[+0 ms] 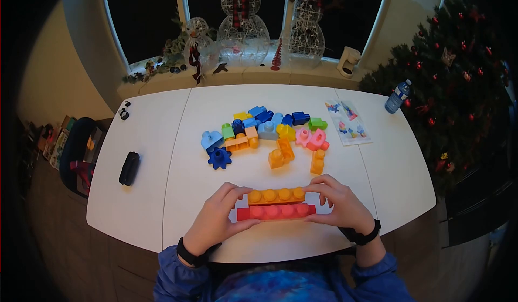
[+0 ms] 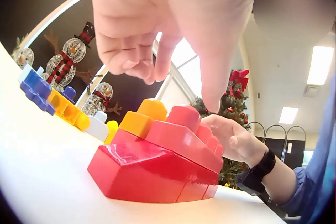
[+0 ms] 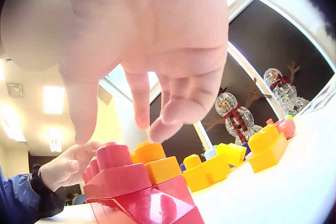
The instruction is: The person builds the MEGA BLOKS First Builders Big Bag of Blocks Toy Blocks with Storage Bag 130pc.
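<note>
In front of the person lies a stack of toy building bricks. A long orange brick [image 1: 276, 195] and a long red brick [image 1: 278, 212] lie side by side on top of a wide red base brick [image 2: 142, 174] with sloping ends. The left hand [image 1: 218, 215] pinches the stack from its left end, thumb along the near red side, index fingertip at the orange brick's far corner. At the opposite end the right hand [image 1: 342, 207] does likewise, thumb at the red side and index finger at the orange brick. The other fingers curl loosely above the table.
Behind the stack lie many loose bricks, among them a dark blue gear-shaped one [image 1: 219, 158], yellow pieces [image 1: 318, 162] and pink ones [image 1: 312, 139]. A picture sheet [image 1: 348, 123] and a water bottle [image 1: 398, 96] are at the right, a black case [image 1: 129, 168] at the left of the white table [image 1: 145, 210].
</note>
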Tool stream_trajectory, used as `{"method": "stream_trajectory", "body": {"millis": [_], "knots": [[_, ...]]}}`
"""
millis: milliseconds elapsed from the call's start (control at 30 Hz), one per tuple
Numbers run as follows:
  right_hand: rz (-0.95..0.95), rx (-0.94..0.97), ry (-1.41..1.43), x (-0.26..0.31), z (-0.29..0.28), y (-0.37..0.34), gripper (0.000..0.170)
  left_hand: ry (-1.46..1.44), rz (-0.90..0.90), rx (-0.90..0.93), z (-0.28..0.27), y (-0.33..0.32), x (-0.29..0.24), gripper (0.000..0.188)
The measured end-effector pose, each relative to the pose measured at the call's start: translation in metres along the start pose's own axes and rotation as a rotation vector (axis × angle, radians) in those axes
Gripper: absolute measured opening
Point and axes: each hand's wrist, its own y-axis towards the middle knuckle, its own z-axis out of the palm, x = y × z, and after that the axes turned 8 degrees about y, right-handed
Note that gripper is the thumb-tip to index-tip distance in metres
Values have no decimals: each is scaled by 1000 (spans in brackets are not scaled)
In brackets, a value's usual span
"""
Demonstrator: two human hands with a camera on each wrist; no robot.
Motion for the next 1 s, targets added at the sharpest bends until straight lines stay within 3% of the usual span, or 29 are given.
{"method": "stream_trajectory", "body": {"millis": [200, 1000], "knots": [[54, 110, 20, -9, 2, 5, 60, 118, 56, 98, 7, 5, 13, 65], [97, 102, -31, -4, 6, 2, 56, 118, -2, 144, 7, 7, 18, 62]]}}
